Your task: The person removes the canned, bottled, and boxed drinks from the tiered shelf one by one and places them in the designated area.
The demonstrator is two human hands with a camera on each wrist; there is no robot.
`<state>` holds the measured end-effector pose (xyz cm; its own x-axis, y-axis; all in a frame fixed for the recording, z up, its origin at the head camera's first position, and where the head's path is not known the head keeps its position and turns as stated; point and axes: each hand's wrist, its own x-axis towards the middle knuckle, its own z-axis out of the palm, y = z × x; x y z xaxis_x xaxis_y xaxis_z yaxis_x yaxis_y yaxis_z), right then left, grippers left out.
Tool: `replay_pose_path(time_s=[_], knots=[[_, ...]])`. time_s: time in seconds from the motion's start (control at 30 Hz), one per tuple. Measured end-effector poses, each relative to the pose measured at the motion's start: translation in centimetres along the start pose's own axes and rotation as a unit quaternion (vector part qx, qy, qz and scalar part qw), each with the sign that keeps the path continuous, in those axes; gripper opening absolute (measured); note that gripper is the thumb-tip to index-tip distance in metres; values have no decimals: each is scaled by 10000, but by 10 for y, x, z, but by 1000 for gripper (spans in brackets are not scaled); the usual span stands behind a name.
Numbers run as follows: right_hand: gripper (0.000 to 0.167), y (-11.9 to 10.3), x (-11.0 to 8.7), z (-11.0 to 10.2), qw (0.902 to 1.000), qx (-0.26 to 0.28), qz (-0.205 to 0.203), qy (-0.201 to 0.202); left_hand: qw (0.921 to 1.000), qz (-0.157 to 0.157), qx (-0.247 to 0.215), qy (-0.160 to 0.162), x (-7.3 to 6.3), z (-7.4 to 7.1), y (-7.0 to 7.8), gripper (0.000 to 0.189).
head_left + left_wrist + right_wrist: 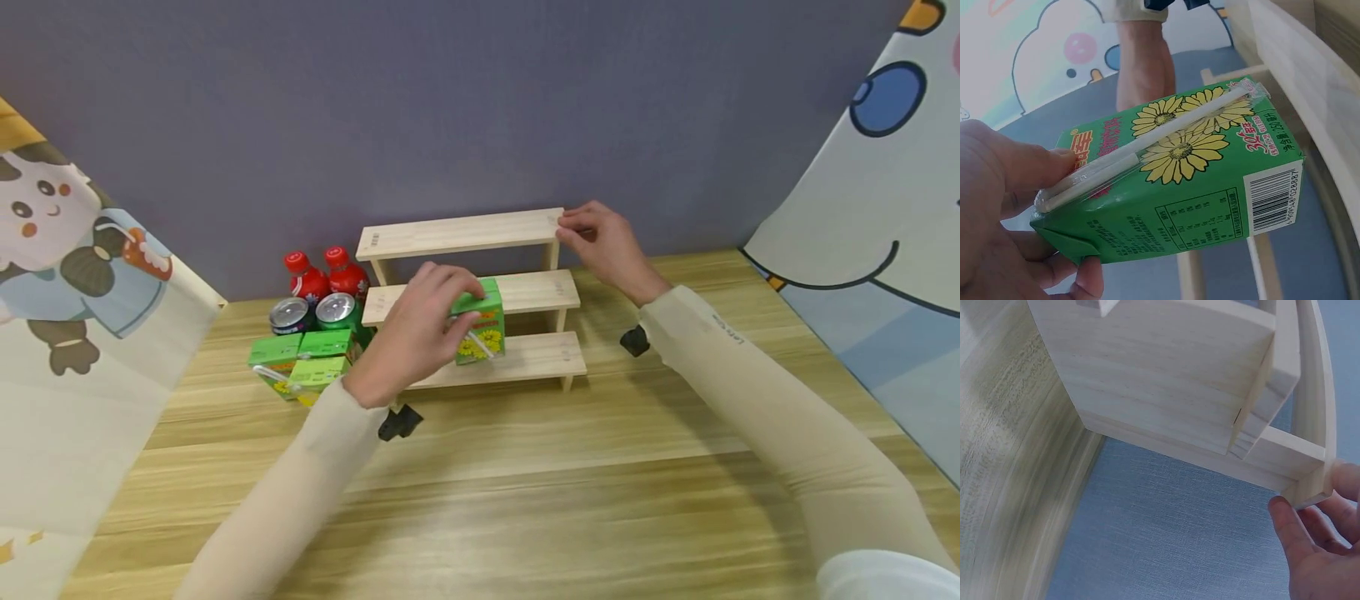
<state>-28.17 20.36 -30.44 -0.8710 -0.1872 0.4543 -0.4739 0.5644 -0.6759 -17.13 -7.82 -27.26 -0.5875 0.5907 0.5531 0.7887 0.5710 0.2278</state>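
Note:
My left hand (422, 327) grips a green juice carton (491, 321) by its top end, in front of the middle tier of a three-tier wooden shelf (457, 236). Yellow flowers, a barcode and a wrapped white straw (1147, 147) show on the carton in the left wrist view. At the shelf's right end, my right hand (603, 243) pinches the corner of the top board. In the right wrist view, the thumb and fingertips (1282, 509) touch that board's end (1313, 494). From the head view, part of the middle board is hidden behind my left hand.
Left of the shelf, two red-capped bottles (306, 279) stand at the back. Before them are two cans (337, 308), then several green cartons (273, 354) in front. A grey-blue wall (465, 108) rises behind the shelf. The wooden table (517, 483) extends toward me.

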Motion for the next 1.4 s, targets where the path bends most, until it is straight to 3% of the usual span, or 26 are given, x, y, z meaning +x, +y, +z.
replay_pose_path(time_s=[0.27,0.63,1.0,1.23,1.4], knots=[[29,1,0,0,10000,-4,-4,5,9994,-130,-95,291,-20,-34,-3,22],[32,1,0,0,9999,-75,61,-60,9967,-61,194,780,-50,-82,-11,28],[32,1,1,1,9999,-25,106,-52,9926,-457,935,626,-83,-125,-21,37],[32,2,1,1,10000,-52,56,-35,9859,-720,1314,745,-116,-147,-30,40],[33,2,1,1,10000,-53,41,-23,9837,-788,1470,672,-141,-158,-41,32]])
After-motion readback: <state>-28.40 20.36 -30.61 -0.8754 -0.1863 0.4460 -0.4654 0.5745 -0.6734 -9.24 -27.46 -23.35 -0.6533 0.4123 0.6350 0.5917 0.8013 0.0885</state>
